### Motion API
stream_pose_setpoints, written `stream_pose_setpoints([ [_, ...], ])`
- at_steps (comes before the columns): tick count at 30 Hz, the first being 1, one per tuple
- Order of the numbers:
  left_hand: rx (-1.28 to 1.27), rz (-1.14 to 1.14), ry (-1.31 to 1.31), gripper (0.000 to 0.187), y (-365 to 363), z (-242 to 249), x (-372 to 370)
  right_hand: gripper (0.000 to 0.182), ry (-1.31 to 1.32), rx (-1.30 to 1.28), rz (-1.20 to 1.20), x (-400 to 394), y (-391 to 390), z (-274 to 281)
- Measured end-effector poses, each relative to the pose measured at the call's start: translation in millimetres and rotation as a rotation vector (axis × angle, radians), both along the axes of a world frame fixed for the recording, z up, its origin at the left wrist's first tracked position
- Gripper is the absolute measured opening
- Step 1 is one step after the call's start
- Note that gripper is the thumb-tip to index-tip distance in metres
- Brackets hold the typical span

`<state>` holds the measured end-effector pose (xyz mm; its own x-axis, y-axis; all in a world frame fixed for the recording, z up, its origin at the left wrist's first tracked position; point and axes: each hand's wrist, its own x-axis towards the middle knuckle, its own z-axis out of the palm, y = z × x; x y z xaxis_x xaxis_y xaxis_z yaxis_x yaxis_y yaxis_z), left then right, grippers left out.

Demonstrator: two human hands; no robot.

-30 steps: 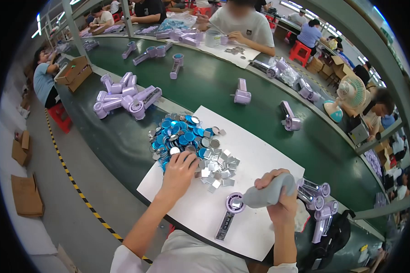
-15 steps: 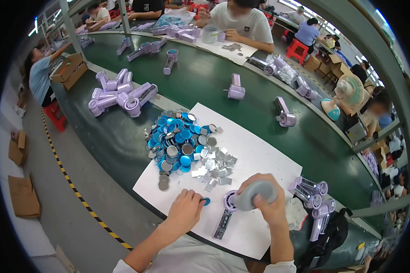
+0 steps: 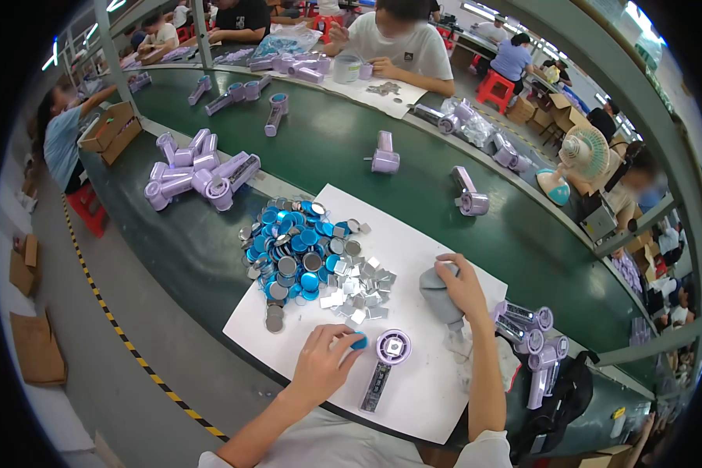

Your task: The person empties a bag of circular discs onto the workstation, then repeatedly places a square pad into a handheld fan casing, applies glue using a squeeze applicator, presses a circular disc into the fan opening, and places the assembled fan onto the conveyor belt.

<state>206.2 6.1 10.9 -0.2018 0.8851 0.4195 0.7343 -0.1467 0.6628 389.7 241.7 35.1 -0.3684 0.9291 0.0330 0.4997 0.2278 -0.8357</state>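
My left hand (image 3: 324,363) pinches a small blue disc (image 3: 359,341) between thumb and fingertips, just left of a purple handheld fan (image 3: 393,348). The fan lies on white paper (image 3: 421,398), its round head away from me; a pale square shows at the head's centre, and dark inner parts show along its handle. Farther right, my right hand (image 3: 462,287) is closed round a grey squeeze bottle (image 3: 438,295), held clear of the fan. Ahead of my left hand are a heap of blue and silver discs (image 3: 292,249) and a pile of small silvery squares (image 3: 363,287).
Purple fan bodies (image 3: 203,171) are piled at the left, with more (image 3: 534,335) beside a black bag (image 3: 569,398) at the right. Others lie along the green conveyor belt (image 3: 320,148). Across it, a person (image 3: 402,51) works near a tub (image 3: 346,69).
My right hand has taken the grey bottle off the fan's head, out to the right and farther from me. My left hand has raised the blue disc slightly toward the fan.
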Motion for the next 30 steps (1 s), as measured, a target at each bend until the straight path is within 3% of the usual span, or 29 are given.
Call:
stream_pose_setpoints([
  [1, 0.032, 0.013, -0.052, 0.029, 1.4, 6.2, 5.1, 0.031, -0.024, 0.027, 0.019, 0.8, 4.7, -9.3],
  [4, 0.108, -0.089, -0.011, 0.029, 9.6, 24.6, 19.7, 0.027, -0.29, 0.617, -0.002, -0.1, 2.0, -20.2],
  [7, 0.096, -0.126, 0.077, 0.031, 19.6, 26.2, 32.0, 0.023, -0.117, 0.665, -0.028, -9.8, -34.1, 22.0],
  [8, 0.058, -0.128, 0.112, 0.032, 22.4, 23.7, 32.5, 0.018, -0.063, 0.624, 0.006, -6.6, -50.9, 28.5],
  [11, -0.018, -0.152, 0.035, 0.037, 26.5, 28.1, 29.5, 0.023, -0.052, 0.075, 0.073, 3.4, -104.7, 42.9],
  [15, -0.205, -0.015, -0.305, 0.049, 24.1, 29.4, 38.5, 0.035, 0.185, -0.458, 0.112, 12.0, -143.5, 3.1],
  [20, -0.407, -0.041, -0.49, 0.055, 8.0, 27.7, 41.4, 0.045, 0.379, -0.52, 0.129, 12.2, -160.1, -15.9],
  [26, -0.332, -0.095, -0.861, 0.053, -7.0, 24.2, 37.4, 0.049, 0.515, -0.546, 0.222, 10.3, -170.9, -3.6],
  [30, -0.195, -0.094, -0.793, 0.055, -11.9, 24.4, 38.3, 0.054, 0.495, -0.434, 0.298, 9.6, -170.6, 4.7],
])
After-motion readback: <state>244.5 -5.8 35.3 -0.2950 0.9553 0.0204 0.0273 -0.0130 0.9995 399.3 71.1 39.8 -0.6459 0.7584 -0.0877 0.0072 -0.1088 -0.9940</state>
